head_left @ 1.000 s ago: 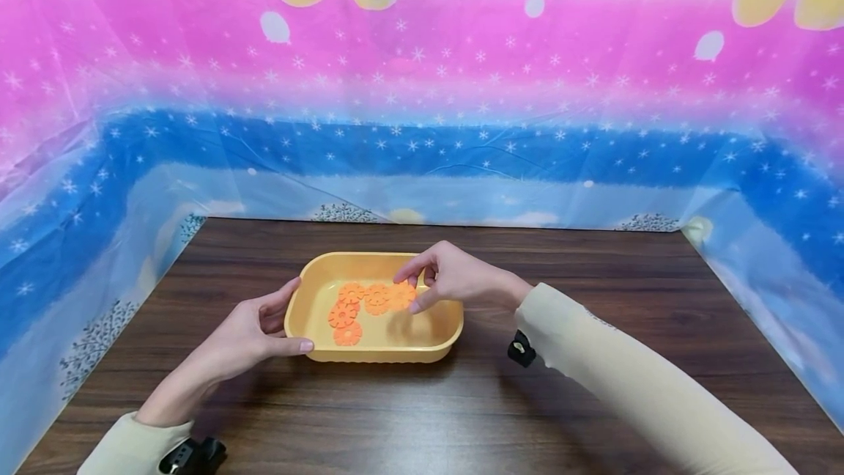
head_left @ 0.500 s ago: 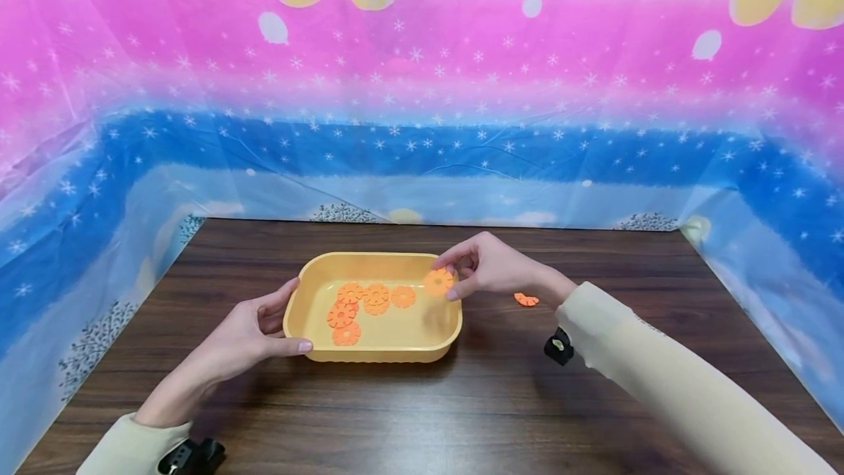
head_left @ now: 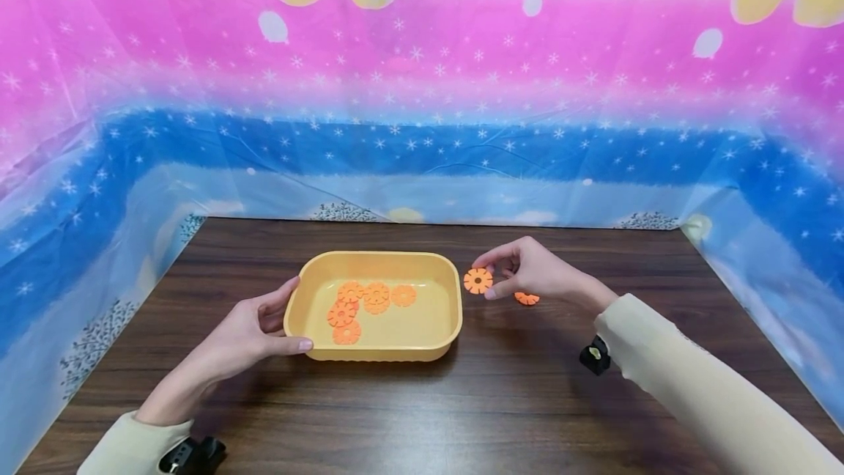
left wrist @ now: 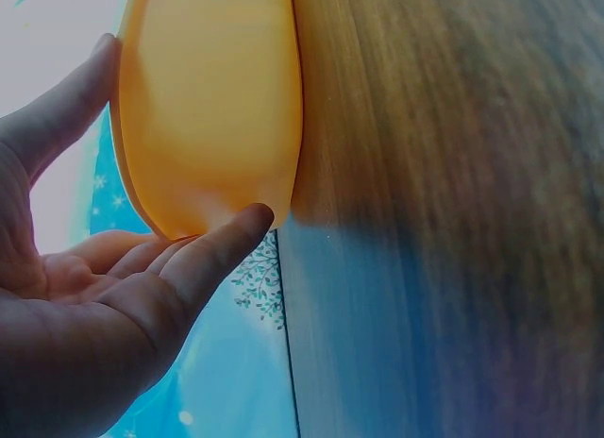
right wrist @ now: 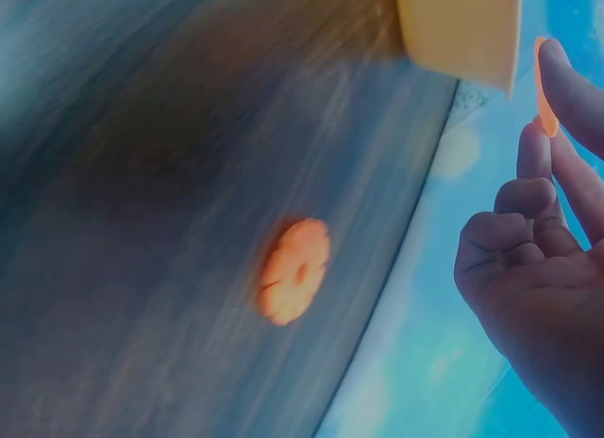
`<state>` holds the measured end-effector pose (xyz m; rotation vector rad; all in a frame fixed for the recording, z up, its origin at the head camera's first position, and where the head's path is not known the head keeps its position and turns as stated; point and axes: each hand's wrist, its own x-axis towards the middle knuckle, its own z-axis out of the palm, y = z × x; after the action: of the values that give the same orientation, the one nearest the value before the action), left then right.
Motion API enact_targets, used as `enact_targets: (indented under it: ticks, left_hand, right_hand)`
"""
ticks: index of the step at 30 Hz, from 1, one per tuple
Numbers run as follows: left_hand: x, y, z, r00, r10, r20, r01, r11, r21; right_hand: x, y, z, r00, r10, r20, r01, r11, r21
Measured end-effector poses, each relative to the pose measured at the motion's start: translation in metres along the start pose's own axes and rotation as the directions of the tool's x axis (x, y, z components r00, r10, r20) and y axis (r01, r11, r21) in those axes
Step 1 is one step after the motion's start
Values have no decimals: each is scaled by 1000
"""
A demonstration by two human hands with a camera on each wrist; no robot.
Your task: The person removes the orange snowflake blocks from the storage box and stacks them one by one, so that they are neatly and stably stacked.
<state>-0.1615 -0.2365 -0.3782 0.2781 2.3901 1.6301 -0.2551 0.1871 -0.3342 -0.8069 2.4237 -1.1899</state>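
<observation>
"Where's the flower-shaped disc, from where you're standing?"

"The held orange disc (head_left: 478,281) is up off the desk (head_left: 422,416), just beyond the right end of the yellow tray (head_left: 385,352). The notched face with the hole is turned to the person."

"And the right grip (head_left: 537,267)?"

"Pinching it, thumb on one side, fingertips on the other. Down past that hand there's a loose orange disc (head_left: 527,299), lying flat on the desk, partly covered by the hand from up here."

"What's in the tray, then?"

"More of the same, the tray discs (head_left: 404,295). They're mostly bunched in the left half, several overlapping, with one just beside the others near the middle."

"Is the left grip (head_left: 247,333) busy?"

"It's holding the tray at its left end, thumb over the near corner, fingers against the far one."

"Anything on the arms?"

"Pale sleeves (head_left: 705,387), and a black device (head_left: 596,356) at each wrist."

"And around all that?"

"A printed cloth (head_left: 422,145) behind the desk and along both sides: pink above, blue below, scattered with white snowflakes, yellow shapes along the top."
</observation>
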Motion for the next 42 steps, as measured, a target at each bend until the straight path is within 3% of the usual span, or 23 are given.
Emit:
enact_targets:
  ticks: [2, 8, 18, 25, 32, 42]
  left_hand:
    - [0, -1, 0, 1000, -5, -6, 5, 1000, 5]
    - [1, -1, 0, 1000, 16, 0, -16, 1000, 4]
    - [0, 0, 1, 999, 32, 6, -32, 999, -23]
    - [1, 0, 1, 1000, 21, 5, -21, 1000, 3]
    - [1, 0, 1, 999, 35, 4, -35, 999, -9]
    - [1, 1, 1, 999, 33, 5, -33, 999, -1]
  right_hand:
    - [-7, -4, -3, 1000, 19, -7, -19, 1000, -5]
    - [-19, 14, -10, 997, 67, -48, -67, 998, 0]
    - [-26, 79, -20, 982, 142, -126, -139, 990, 28]
    - [-33, 102, -25, 981, 125, -151, -129, 991, -20]
    - [-36, 105, -25, 981, 115, -159, -128, 989, -74]
    - [-42, 78, -22, 985, 114, -130, -124, 990, -70]
